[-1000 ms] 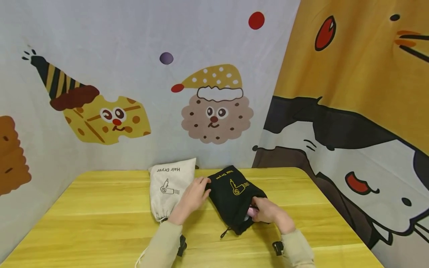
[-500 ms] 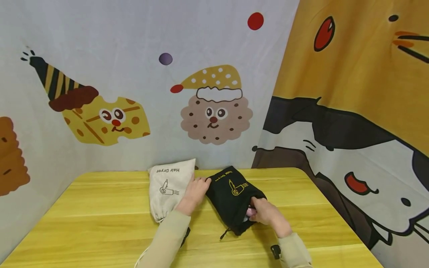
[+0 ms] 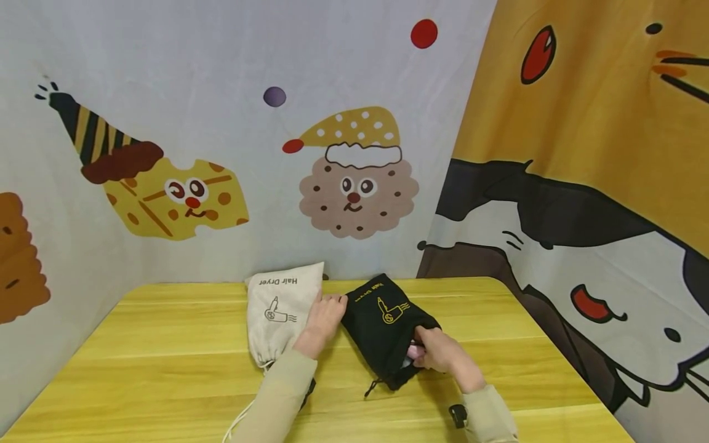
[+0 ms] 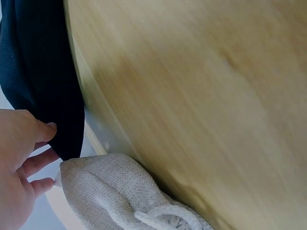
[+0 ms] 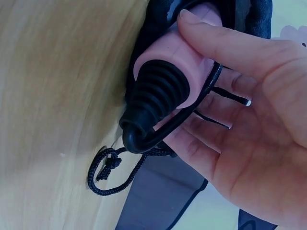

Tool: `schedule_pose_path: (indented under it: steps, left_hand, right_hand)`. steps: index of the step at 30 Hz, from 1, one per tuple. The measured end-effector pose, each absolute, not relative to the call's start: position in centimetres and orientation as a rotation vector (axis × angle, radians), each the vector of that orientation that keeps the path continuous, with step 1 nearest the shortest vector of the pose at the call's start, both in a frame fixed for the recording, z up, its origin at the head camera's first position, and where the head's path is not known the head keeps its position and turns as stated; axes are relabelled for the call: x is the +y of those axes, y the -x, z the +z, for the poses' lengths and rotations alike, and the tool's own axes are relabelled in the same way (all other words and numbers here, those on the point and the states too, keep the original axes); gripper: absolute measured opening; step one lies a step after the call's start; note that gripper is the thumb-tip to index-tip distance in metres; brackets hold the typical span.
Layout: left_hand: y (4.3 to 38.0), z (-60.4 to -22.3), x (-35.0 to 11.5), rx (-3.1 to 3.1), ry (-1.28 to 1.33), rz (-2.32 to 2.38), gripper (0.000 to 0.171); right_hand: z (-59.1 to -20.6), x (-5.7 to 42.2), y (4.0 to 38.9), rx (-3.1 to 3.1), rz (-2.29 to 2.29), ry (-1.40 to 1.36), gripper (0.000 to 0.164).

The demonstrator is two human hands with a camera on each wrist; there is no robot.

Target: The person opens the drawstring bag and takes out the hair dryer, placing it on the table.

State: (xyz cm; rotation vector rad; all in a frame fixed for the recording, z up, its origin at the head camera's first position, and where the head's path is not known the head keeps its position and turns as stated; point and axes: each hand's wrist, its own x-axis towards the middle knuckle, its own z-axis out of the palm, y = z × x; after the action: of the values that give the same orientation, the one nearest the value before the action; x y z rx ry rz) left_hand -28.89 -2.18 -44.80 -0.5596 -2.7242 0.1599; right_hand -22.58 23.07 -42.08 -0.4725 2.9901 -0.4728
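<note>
A black drawstring bag (image 3: 371, 326) lies on the table, printed in yellow with a hair dryer outline. My left hand (image 3: 325, 314) pinches its far left corner, and the left wrist view shows the thumb (image 4: 47, 129) over the dark cloth. At the bag's mouth my right hand (image 3: 440, 349) grips the pink handle of a hair dryer (image 5: 168, 52). From the handle's end comes a ribbed black sleeve with a cord that bends back toward my palm. The dryer's front part is hidden inside the bag. A white drawstring bag (image 3: 277, 326) marked "Hair Dryer" lies beside my left hand.
The wooden table (image 3: 166, 363) ends at a cloth backdrop (image 3: 221, 92) with cartoon figures behind and to the right. A black cord loop (image 5: 108, 175) hangs from the black bag's mouth. A white cord (image 3: 239, 421) trails along the left sleeve.
My left forearm has shifted right, and the left fingers have drawn together at the black bag's corner. The right hand stays on the hair dryer, almost still.
</note>
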Motion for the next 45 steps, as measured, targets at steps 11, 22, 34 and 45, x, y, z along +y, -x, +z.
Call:
schedule_pose_path:
  steps: [11,22,34,45]
  left_hand:
    - [28.8,-44.9,-2.4,-2.741,0.572,0.147,0.039]
    - [28.8,-45.0,-2.5,-2.707,0.594,0.14,0.035]
    - [28.7,-45.2,-2.8,-2.714,0.607,0.136,0.032]
    - [27.9,-44.7,-2.8,-2.795,0.805,-0.284,0.03]
  right_hand:
    - [-41.8,24.0,22.3,2.962,-0.477,0.599,0.033]
    - [-41.6,24.7,22.4,2.918,-0.511,0.52,0.036]
    - [-41.3,24.0,22.0,2.918,-0.436,0.36,0.036]
    - [-41.7,23.2,21.8,2.998,-0.294,0.33,0.038]
